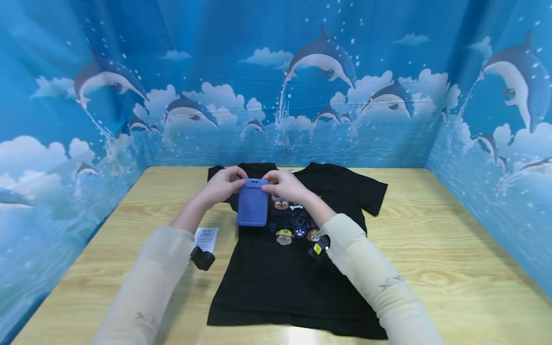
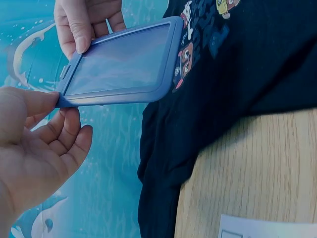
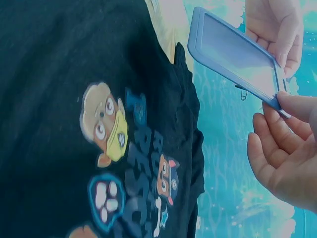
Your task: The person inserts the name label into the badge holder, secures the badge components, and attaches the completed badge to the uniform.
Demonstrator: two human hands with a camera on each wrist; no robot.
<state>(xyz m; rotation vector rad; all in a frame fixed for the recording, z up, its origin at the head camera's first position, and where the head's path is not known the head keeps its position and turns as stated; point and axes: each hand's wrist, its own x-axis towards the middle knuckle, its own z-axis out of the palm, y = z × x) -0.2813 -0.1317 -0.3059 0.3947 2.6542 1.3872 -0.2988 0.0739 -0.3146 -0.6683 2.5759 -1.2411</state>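
A blue ID card holder (image 1: 253, 206) with a clear window hangs raised over the black T-shirt (image 1: 293, 287). My left hand (image 1: 224, 183) pinches its top left corner between thumb and fingers. At the top right corner, my right hand (image 1: 286, 185) has the same kind of pinch. The slot in the holder's top edge lies between the two hands. In the right wrist view, a small metal clip or pin (image 3: 242, 92) shows just behind the holder's edge. The shirt lies spread out, with cartoon dog prints (image 3: 105, 121) on its chest.
A white printed card (image 1: 205, 239) lies on the wooden table (image 1: 431, 268) left of the shirt, partly behind my left wrist's camera (image 1: 202, 258). Blue dolphin-print curtains (image 1: 276, 115) enclose the table at the back and both sides.
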